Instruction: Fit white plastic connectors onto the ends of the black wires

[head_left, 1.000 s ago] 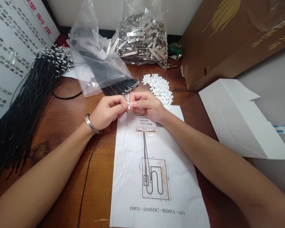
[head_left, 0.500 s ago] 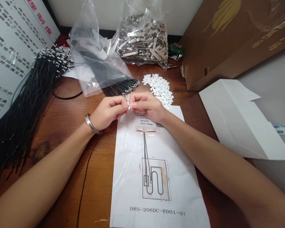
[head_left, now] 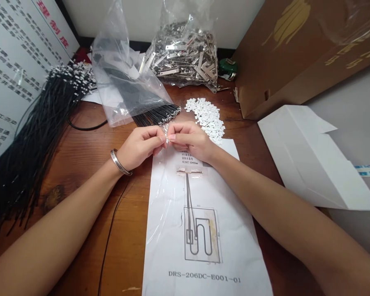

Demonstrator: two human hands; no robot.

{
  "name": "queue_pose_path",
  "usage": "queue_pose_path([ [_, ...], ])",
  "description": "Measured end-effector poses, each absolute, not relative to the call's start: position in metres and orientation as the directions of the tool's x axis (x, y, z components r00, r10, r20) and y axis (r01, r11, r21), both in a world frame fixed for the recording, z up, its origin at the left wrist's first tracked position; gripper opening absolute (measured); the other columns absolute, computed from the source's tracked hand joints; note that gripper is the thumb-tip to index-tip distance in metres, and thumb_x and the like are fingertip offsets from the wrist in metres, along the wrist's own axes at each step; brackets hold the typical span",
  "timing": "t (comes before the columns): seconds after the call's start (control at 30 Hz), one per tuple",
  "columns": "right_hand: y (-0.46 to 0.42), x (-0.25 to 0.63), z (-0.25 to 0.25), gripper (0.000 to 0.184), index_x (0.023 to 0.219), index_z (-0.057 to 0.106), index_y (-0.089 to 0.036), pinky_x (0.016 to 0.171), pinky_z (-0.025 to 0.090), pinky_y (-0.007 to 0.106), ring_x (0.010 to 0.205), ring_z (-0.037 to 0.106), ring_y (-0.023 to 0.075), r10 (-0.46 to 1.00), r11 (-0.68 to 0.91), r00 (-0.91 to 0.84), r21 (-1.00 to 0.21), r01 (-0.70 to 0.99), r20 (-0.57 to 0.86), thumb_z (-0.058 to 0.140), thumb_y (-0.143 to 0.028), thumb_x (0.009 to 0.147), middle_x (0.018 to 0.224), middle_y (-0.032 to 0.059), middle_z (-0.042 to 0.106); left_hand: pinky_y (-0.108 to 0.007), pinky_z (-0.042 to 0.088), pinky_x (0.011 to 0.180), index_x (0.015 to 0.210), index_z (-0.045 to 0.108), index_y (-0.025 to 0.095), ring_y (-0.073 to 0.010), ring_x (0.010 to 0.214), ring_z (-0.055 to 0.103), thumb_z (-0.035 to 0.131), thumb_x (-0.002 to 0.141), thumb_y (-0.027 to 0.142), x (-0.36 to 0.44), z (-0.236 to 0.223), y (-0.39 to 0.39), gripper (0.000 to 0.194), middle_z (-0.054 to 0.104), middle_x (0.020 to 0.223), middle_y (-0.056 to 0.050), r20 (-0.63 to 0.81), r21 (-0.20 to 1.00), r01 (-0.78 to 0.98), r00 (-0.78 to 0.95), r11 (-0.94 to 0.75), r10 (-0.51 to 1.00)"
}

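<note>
My left hand (head_left: 143, 146), with a metal bangle on its wrist, is closed in a pinch. A thin black wire (head_left: 111, 230) comes out below this wrist and runs down to the near edge; its end sits in the left fingertips. My right hand (head_left: 189, 139) is pinched too, its fingertips meeting the left ones. Between them shows a small white connector (head_left: 167, 139), mostly hidden by the fingers. Just beyond the right hand lies a heap of small white connectors (head_left: 207, 117). Black wires with metal tips (head_left: 160, 114) stick out of a clear bag behind my hands.
A drawing sheet (head_left: 172, 246) lies under my hands. Behind stands a clear bag of metal strips (head_left: 185, 57). Finished-looking black wires with white ends (head_left: 49, 107) hang in a bundle at left. A brown box (head_left: 283, 53) and a white folded carton (head_left: 308, 164) stand at right.
Both hands stay pinched together at almost the same place. The fingertips have drawn slightly closer around the small white piece.
</note>
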State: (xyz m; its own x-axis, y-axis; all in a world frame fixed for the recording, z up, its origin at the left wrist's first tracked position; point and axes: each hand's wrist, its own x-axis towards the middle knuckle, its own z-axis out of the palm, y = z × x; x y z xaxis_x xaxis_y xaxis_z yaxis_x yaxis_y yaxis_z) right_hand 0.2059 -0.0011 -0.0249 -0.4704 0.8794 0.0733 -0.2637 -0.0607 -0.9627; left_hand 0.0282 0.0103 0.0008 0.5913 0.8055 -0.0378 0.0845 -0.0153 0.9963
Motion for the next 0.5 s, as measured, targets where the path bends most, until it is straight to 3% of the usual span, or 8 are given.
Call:
queue_pose_path([
  [0.5, -0.0006, 0.2055, -0.0235, 0.018, 0.066, 0.059, -0.014, 0.04, 0.012, 0.022, 0.039, 0.024, 0.0025, 0.878, -0.075, -0.473, -0.954, -0.291, 0.075, 0.07, -0.024, 0.075, 0.048, -0.0069, 0.047, -0.021, 0.025, 0.041, 0.062, 0.057, 0.016, -0.0063, 0.042, 0.036, 0.066, 0.073, 0.029, 0.0278, -0.0009, 0.0097, 0.019, 0.049, 0.048, 0.003, -0.016, 0.996, 0.078, 0.594, -0.038, 0.805],
])
